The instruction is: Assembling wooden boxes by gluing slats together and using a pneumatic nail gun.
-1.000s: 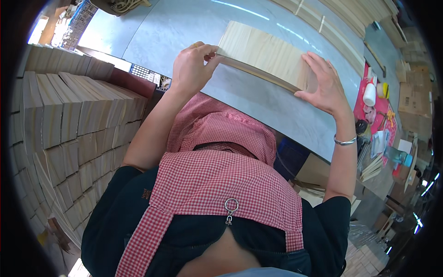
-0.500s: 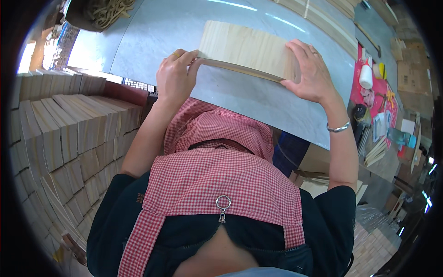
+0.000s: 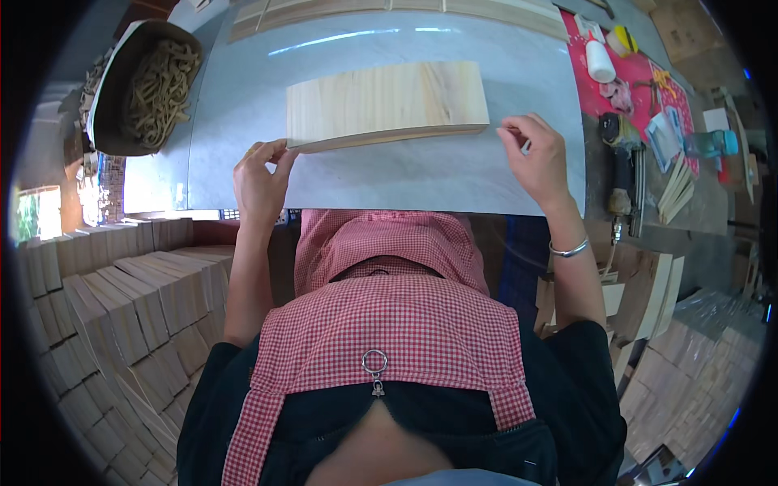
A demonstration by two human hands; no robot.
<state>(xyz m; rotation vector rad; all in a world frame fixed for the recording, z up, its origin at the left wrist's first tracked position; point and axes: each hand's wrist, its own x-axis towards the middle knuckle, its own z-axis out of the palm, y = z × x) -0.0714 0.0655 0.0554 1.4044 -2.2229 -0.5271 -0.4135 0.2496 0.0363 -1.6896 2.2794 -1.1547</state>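
A pale rectangular wooden board (image 3: 389, 97) lies on the grey-white tabletop, its long front side toward me and a layered-looking edge along it. My left hand (image 3: 263, 174) is at the near left corner, fingertips and thumb closed around that corner. Off the right end, with a small gap between, my right hand (image 3: 535, 154) is held above the table. Its fingers are bent and the thumb stands apart from them, with nothing between.
A bin of curly wood strips (image 3: 166, 89) stands at the far left. Long wooden strips (image 3: 389, 10) lie along the back. On the right, a red cloth (image 3: 579, 49) bears a white bottle (image 3: 600, 62) and yellow tape (image 3: 622, 40). Stacked wooden blocks (image 3: 138, 296) fill the lower left.
My right hand has let go of the board's right end and is now apart from it. The board looks turned and shifted left in view; the view itself has also swung.
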